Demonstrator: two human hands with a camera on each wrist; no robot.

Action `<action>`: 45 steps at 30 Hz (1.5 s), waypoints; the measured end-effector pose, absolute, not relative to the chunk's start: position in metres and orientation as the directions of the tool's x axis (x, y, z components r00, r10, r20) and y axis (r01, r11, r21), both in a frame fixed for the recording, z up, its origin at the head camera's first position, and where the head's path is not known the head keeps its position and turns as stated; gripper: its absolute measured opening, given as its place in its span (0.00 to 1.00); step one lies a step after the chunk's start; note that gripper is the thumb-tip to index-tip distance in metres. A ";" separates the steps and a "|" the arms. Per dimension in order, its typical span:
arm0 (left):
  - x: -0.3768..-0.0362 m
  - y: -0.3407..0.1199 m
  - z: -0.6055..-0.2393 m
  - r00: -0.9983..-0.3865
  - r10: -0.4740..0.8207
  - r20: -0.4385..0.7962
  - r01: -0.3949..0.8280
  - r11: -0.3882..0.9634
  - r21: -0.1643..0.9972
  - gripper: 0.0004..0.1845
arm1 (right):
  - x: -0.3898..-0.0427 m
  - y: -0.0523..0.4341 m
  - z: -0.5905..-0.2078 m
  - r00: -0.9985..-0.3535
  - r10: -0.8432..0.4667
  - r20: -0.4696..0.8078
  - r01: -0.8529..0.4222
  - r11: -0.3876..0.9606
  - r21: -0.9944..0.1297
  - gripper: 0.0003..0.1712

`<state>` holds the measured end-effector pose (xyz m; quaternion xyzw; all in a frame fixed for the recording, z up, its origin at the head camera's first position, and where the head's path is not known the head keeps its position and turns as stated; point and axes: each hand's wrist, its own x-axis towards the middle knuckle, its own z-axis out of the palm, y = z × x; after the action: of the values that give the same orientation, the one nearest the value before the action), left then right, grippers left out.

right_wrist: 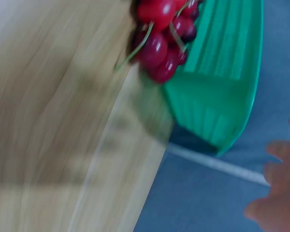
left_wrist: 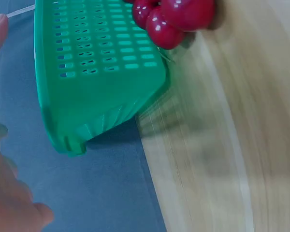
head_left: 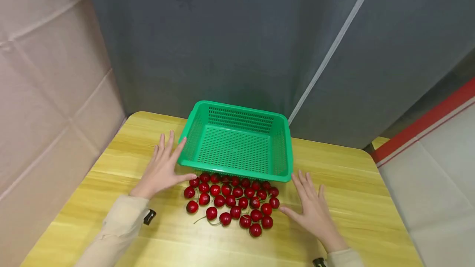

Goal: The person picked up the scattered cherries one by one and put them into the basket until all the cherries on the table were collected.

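Observation:
A green plastic basket (head_left: 233,145) with slotted walls stands on the table, its inside bare. Many red cherries (head_left: 230,201), some with green stems, lie loose on the wood along its near side. My left hand (head_left: 165,172) is spread beside the basket's left end, fingers straight; whether it touches the rim I cannot tell. On the other side, my right hand (head_left: 309,205) is spread near the basket's near right corner, its thumb close to the cherries. Neither hand holds anything. Both wrist views show the basket (left_wrist: 101,92) and a few cherries (right_wrist: 157,50) apart from the fingers.
The yellow wood-grain table (head_left: 178,238) ends just behind the basket at a dark grey curtain (head_left: 208,44). Pale cloth walls (head_left: 48,77) flank the left side, and a white panel with a red strip (head_left: 426,122) stands at the right.

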<state>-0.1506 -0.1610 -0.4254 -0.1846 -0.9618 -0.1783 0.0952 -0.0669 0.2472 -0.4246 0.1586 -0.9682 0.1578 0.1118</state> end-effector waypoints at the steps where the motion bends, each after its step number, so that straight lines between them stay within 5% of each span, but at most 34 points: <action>1: -0.154 -0.160 -0.425 -0.913 0.328 0.244 0.395 0.862 0.318 0.59 | -0.066 0.242 -0.425 -0.914 -0.292 0.282 -0.368 0.889 -0.271 0.54; 8: -0.180 -0.149 -0.420 -0.932 0.336 0.136 0.357 0.790 0.498 0.62 | -0.067 0.214 -0.433 -0.816 -0.441 0.373 -0.554 0.780 -0.290 0.43; 14: -0.199 -0.140 -0.419 -0.943 0.332 0.028 0.283 0.753 0.593 0.65 | -0.075 0.198 -0.445 -0.804 -0.530 0.269 -0.593 0.685 -0.422 0.28; 22: -0.210 -0.135 -0.422 -0.955 0.298 0.000 0.247 0.794 0.556 0.70 | -0.086 0.190 -0.458 -0.818 -0.557 0.144 -0.564 0.728 -0.389 0.17; 31: -0.219 -0.130 -0.426 -0.970 0.243 0.000 0.201 0.801 0.564 0.70 | -0.094 0.189 -0.469 -0.780 -0.585 0.223 -0.621 0.682 -0.385 0.11; 45: -0.217 -0.133 -0.427 -0.927 0.373 0.021 0.350 0.847 0.399 0.75 | -0.103 0.199 -0.477 -0.741 -0.589 0.322 -0.670 0.677 -0.304 0.11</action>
<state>-0.2165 -0.1329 -0.4266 -0.1884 -0.9606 -0.2023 -0.0285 -0.1033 0.1989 -0.4765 0.3457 -0.9104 0.2048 0.0990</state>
